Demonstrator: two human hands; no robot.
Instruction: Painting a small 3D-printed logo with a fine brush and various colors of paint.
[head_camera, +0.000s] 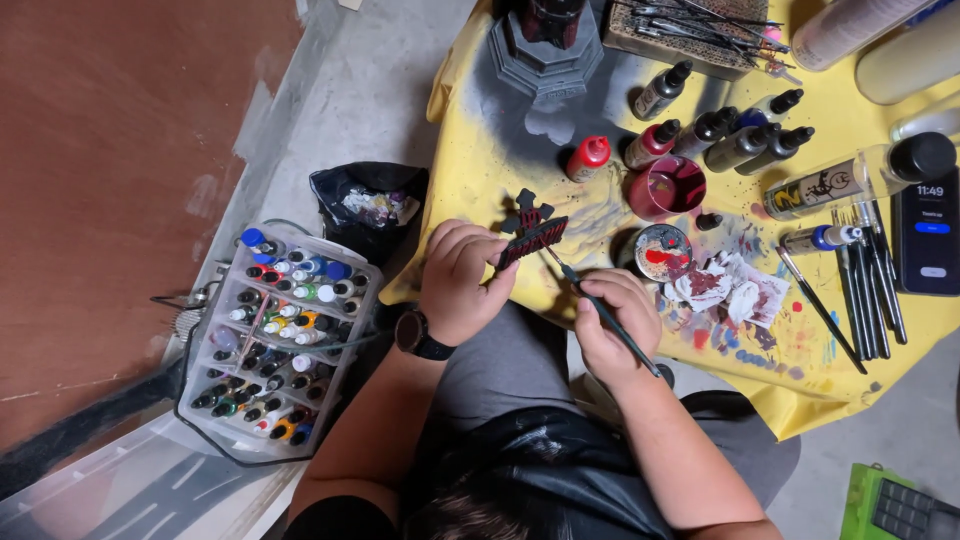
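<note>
Left hand (462, 282) pinches a small black-and-red model (533, 232) above the near edge of the yellow cloth (500, 140). Right hand (612, 322) grips a brush (600, 305), tip touching the model. Paint lid (662, 251) just right; bottle box (275, 340) far left.

Taking round paint dish (661, 251) as landmark. Sitting on table (800, 390), near its front edge. Lying just right of dish: crumpled paper towel (722, 287). Standing just behind dish: cup (667, 186); behind cup, row of dropper bottles (722, 135). Lying further right of dish: brushes (866, 290), then phone (929, 231). Hovering left of dish: small flat model piece (531, 233), brush (600, 305) touching it. Sitting far left of dish, off table: bin of paint bottles (278, 340), bag (368, 205) behind it.
</note>
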